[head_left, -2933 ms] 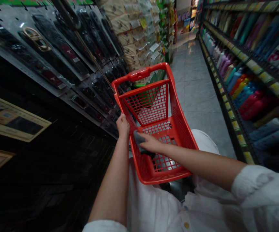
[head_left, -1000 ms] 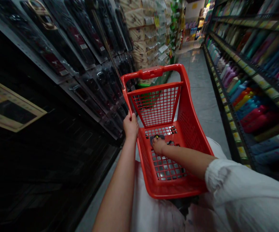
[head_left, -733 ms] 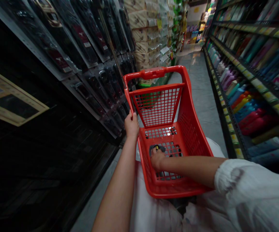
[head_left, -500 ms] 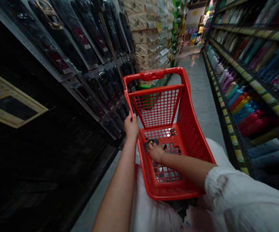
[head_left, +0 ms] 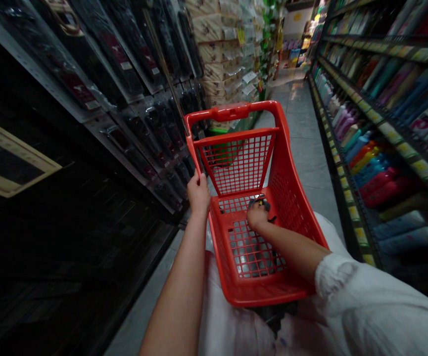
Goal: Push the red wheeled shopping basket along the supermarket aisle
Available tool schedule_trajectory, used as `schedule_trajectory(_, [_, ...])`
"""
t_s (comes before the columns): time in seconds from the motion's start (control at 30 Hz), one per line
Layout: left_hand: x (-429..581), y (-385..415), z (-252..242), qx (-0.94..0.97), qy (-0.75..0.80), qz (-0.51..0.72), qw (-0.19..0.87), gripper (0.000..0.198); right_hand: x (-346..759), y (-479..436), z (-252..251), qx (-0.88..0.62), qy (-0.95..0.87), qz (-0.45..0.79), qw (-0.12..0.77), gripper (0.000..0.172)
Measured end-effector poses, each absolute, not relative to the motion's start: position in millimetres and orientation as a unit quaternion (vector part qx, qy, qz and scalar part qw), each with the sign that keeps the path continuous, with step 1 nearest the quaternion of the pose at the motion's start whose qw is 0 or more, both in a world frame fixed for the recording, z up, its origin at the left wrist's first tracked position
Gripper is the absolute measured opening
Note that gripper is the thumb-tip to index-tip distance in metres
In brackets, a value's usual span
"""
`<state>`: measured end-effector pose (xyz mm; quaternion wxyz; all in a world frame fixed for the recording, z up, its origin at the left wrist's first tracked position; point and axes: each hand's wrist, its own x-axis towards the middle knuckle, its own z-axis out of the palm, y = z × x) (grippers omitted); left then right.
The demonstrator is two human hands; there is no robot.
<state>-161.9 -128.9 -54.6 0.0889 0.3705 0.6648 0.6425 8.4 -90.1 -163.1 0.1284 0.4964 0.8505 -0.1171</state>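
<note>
I keep the left hand (head_left: 198, 194) gripping the red basket (head_left: 265, 299) and the right hand (head_left: 257, 215) clutching grey cloth (head_left: 266, 204), which hard pressing could snag on the mesh (head_left: 240, 257) beneath.

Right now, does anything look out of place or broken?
Nothing stands out: the red shopping basket shows no clear damage, the left hand gripping its rim, the right hand holding a grey item inside.

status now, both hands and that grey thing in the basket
Left hand gripping red basket, left side. Right hand inside, on grey item. View of item partly blocked by hand.
</note>
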Motion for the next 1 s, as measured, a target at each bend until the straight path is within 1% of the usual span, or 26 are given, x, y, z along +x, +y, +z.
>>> schedule_trajectory(0.07, [-163,-129,-54,0.369,0.669,0.639,0.089,0.032,-7,-115,-165,0.463,0.873,-0.106,0.107,0.049])
schedule_trajectory(0.2, [-166,-129,-54,0.366,0.669,0.639,0.093,0.033,-29,-152,-168,0.334,0.933,-0.117,0.073,0.041])
schedule_trajectory(0.3, [-167,-129,-55,0.364,0.660,0.650,0.097,0.032,-29,-150,-170,0.294,0.945,-0.120,0.073,0.042])
schedule_trajectory(0.4, [-166,-128,-56,0.367,0.650,0.658,0.098,0.033,-16,-125,-170,0.324,0.935,-0.116,0.091,0.047])
schedule_trajectory(0.57, [-166,-128,-58,0.361,0.660,0.651,0.101,0.034,10,-79,-167,0.463,0.869,-0.109,0.139,0.052])
schedule_trajectory(0.63, [-167,-128,-58,0.362,0.664,0.647,0.101,0.034,15,-73,-166,0.504,0.842,-0.110,0.155,0.053])
schedule_trajectory(0.7, [-167,-128,-58,0.364,0.665,0.644,0.100,0.034,13,-78,-163,0.514,0.834,-0.116,0.164,0.053])
schedule_trajectory(0.77, [-167,-127,-58,0.367,0.665,0.643,0.096,0.035,6,-91,-160,0.483,0.850,-0.129,0.165,0.055])
schedule_trajectory(0.87, [-167,-127,-56,0.372,0.670,0.636,0.090,0.036,-9,-123,-154,0.397,0.890,-0.156,0.161,0.058])
schedule_trajectory(1.0, [-167,-129,-55,0.374,0.672,0.632,0.092,0.035,-21,-167,-145,0.244,0.936,-0.145,0.210,0.047])
